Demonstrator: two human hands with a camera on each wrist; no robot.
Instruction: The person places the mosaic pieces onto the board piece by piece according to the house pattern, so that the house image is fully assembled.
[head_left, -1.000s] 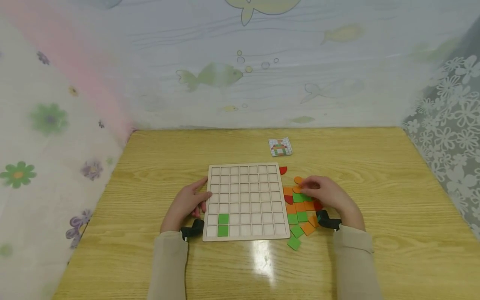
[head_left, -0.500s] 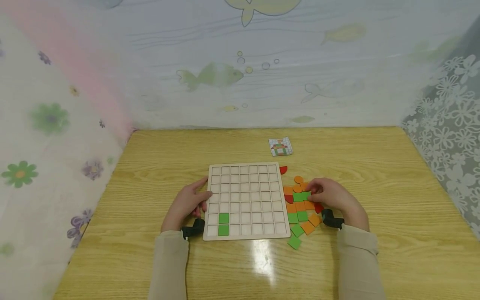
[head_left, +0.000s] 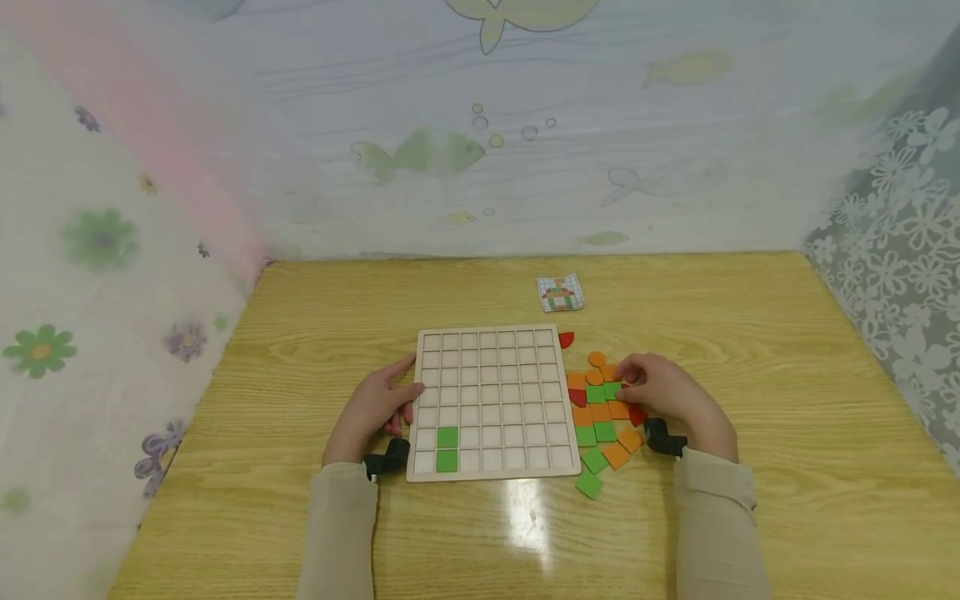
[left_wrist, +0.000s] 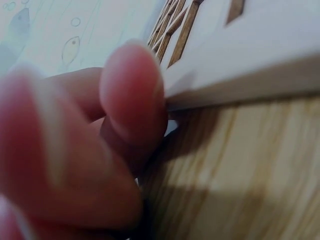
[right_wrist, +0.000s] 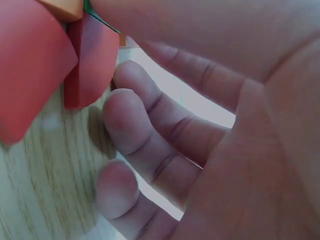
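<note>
A wooden grid board (head_left: 498, 358) lies on the table, with two green square tiles (head_left: 447, 437) in its lower left cells. My left hand (head_left: 378, 402) rests at its left edge, thumb over the rim and index finger stretched along the side. A fingertip (left_wrist: 132, 92) meets the board's side (left_wrist: 240, 82) in the left wrist view. To the right of the board, my right hand (head_left: 663, 390) pinches a green square tile (head_left: 612, 390) between thumb and index finger, low among the loose pieces. Its other fingers curve beside red pieces (right_wrist: 95, 65) in the right wrist view.
Several orange tiles (head_left: 616, 456), green tiles (head_left: 588, 485) and orange discs (head_left: 596, 359) crowd the board's right side. A red rounded piece (head_left: 567, 340) touches its upper right edge. A small pattern card (head_left: 560, 293) lies behind the board on the wooden table (head_left: 465, 542).
My right hand has shifted slightly right and down, from beside the orange discs to the green tile, which now stands a little apart from the green tile beside it. The left hand stays put.
</note>
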